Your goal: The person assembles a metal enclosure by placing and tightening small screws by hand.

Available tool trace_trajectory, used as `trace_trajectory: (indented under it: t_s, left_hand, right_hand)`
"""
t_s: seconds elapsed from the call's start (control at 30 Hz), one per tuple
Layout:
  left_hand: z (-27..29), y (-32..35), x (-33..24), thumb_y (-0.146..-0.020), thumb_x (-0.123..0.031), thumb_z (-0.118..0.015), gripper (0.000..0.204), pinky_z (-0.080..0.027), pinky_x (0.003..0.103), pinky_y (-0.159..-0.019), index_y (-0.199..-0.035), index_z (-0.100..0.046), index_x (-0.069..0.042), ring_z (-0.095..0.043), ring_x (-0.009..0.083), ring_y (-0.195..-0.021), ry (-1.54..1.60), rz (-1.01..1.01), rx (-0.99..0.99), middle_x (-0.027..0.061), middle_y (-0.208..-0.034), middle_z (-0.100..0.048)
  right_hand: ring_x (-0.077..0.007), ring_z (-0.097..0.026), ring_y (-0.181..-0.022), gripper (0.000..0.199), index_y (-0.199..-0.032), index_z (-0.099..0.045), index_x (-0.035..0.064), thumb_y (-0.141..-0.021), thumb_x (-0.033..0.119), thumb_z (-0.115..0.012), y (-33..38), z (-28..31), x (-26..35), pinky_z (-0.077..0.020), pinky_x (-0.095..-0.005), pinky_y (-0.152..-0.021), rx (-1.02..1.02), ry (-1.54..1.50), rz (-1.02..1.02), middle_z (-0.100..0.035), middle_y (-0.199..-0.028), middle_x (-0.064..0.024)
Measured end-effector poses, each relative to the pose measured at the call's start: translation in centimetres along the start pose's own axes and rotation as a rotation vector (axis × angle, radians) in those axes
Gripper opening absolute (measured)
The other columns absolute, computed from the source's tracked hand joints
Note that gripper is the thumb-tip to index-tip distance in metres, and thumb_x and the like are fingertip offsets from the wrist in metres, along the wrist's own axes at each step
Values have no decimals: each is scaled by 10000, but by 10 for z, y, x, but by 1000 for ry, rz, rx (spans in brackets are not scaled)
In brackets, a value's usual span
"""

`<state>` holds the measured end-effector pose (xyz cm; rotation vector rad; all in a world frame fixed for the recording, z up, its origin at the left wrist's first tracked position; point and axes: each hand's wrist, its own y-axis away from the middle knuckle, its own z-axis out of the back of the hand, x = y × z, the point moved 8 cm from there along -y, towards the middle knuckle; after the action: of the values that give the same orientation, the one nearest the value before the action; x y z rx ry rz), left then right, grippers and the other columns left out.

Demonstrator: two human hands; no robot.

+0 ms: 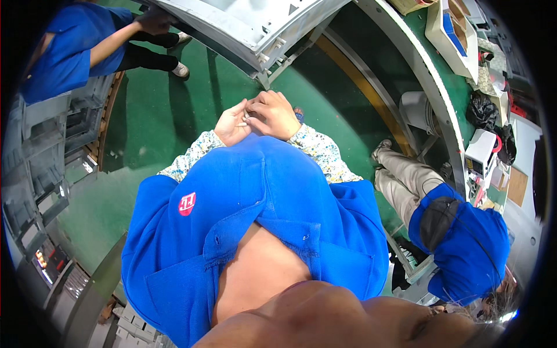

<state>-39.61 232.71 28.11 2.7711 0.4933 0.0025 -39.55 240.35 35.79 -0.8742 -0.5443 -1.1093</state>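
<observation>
Left hand [231, 124] and right hand [274, 115] are touching, fingers curling narrowly; whether they are holding anything, I cannot tell. At twelve o'clock, the metal cabinet [243, 26] is jutting near them; careless reaching could scrape knuckles.

This looks like a factory floor or workshop: the green painted floor [139, 153] is shared by a co-worker in a blue top [96, 35] at upper left and another in a blue top [473, 246] at right. Grey metal housings [40, 153] crowd the left side, a large pale metal panel [232, 23] stands ahead, and a long desk [436, 72] carries an open parts bin [434, 35].
</observation>
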Motion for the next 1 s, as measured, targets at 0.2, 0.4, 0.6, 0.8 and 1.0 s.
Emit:
trace_trajectory:
  t_s: [0.2,0.4,0.6,0.8,1.0]
  left_hand:
    - [4,1,2,-937,-251,-307,329,-405,329,-877,-1146,-449,-40,-517,183,-980,-19,10,-1,76,-1066,-532]
    - [-1,-3,4,-936,-251,-308,335,-400,335,-892,-1145,-445,-27,-513,192,-990,-107,-4,-213,81,-1078,-527]
    - [23,-2,-4,-923,-218,-343,319,-403,339,-902,-1095,-463,22,-514,211,-995,-43,-38,-95,131,-1089,-520]
    - [31,1,-9,-915,-162,-345,294,-395,345,-945,-1081,-443,61,-486,261,-1061,-21,-92,-348,173,-1108,-499]
    - [16,3,-11,-911,-139,-347,298,-385,357,-952,-1129,-428,48,-460,273,-1098,-2,-111,-301,180,-1190,-459]
  right_hand:
    - [-197,-494,-776,204,-842,-627,103,-660,184,-670,3,-1,-1,-343,-318,-674,8,0,-66,-509,-771,-23]
    - [-212,-487,-780,148,-755,-631,90,-661,205,-632,10,-5,-17,-333,-324,-692,-77,-111,-188,-532,-750,-35]
    - [-144,-558,-731,124,-841,-611,44,-734,103,-593,10,-14,-40,-435,-280,-670,-81,-416,-353,-599,-790,-55]
    - [-91,-558,-700,171,-905,-563,-31,-769,66,-602,34,-31,-150,-447,-211,-626,-457,-623,-778,-604,-791,-47]
    - [-86,-553,-650,166,-851,-604,-21,-727,87,-624,27,-48,-177,-460,-223,-617,-570,-675,-821,-609,-738,-48]
